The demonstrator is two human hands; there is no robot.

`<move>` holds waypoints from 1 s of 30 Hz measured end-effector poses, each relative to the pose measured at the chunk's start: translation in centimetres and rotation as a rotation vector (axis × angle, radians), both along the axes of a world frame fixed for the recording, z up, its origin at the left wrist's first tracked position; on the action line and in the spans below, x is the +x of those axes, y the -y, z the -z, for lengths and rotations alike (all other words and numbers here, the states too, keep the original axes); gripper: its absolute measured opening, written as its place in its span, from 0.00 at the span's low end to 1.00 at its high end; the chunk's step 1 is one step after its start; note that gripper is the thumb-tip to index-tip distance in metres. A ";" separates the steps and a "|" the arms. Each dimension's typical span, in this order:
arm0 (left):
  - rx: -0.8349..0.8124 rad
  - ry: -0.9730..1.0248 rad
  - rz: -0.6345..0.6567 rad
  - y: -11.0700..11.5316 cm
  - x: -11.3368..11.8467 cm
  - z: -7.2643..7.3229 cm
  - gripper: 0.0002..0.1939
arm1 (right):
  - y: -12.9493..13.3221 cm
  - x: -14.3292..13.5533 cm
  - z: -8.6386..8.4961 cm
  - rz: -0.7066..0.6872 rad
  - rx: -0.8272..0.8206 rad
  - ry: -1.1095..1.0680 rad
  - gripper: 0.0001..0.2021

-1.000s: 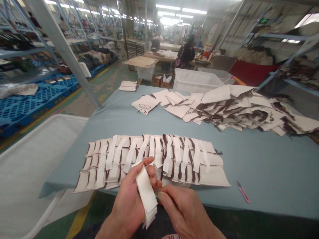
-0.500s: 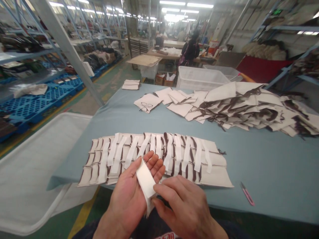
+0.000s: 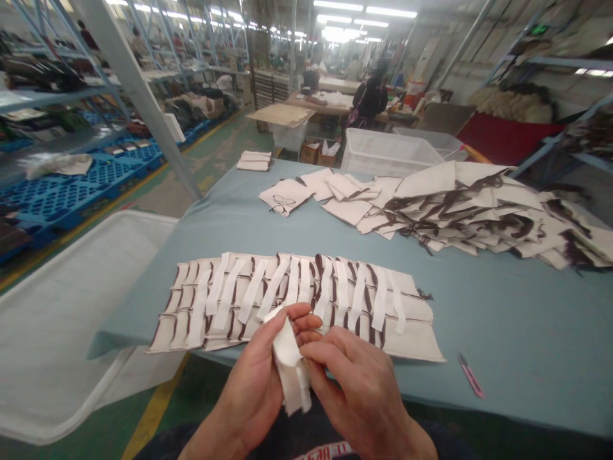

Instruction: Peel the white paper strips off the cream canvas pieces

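Note:
My left hand (image 3: 256, 377) is closed round a small stack of white fabric strips (image 3: 290, 361), its thumb along the near side and its fingers curled behind. At the stack's right edge my right hand (image 3: 352, 377) pinches a strip between thumb and forefinger; the lower ends hang loose and fanned apart. Just beyond both hands lies an overlapping row of cream fabric pieces with dark brown edging (image 3: 412, 313). Several white strips (image 3: 359, 297) lie spaced out across that row.
Pink-handled thread snips (image 3: 470, 375) lie to the right on the blue-green tablecloth (image 3: 527, 338). Eyeglasses (image 3: 281, 204) rest on a cream piece farther back, beside a large heap of edged pieces (image 3: 460, 204). A white bin (image 3: 71, 345) stands left; a person (image 3: 368, 102) is in the background.
My left fingers have curled in around the strip stack, which was lying on an open palm. The stack's lower ends have bent down and spread, with my right hand still at its edge.

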State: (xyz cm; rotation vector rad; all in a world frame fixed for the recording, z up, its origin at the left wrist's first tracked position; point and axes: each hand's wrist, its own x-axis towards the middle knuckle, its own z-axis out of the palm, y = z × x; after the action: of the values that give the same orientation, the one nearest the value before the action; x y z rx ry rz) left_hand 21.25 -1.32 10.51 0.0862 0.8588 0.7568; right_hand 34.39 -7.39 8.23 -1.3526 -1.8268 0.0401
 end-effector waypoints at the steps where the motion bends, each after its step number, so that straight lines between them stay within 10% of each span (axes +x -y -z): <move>1: 0.038 -0.002 0.027 0.2 -0.2 0.5 0.17 | 0.0 0.1 -0.1 0.006 0.004 0.017 0.10; 14: 0.459 -0.241 0.230 1.6 -1.2 4.5 0.22 | 0.5 1.4 -0.4 -0.181 -0.160 -0.153 0.09; 30: 0.597 -0.280 0.496 2.7 -0.8 3.0 0.30 | -0.1 5.1 0.9 -0.005 -0.447 -0.486 0.08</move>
State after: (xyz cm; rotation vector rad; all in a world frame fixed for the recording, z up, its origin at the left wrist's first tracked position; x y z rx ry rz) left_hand 20.50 -4.04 7.52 0.9210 0.8027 0.5123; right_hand 39.48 -7.31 7.29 -1.4750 -1.4493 0.7525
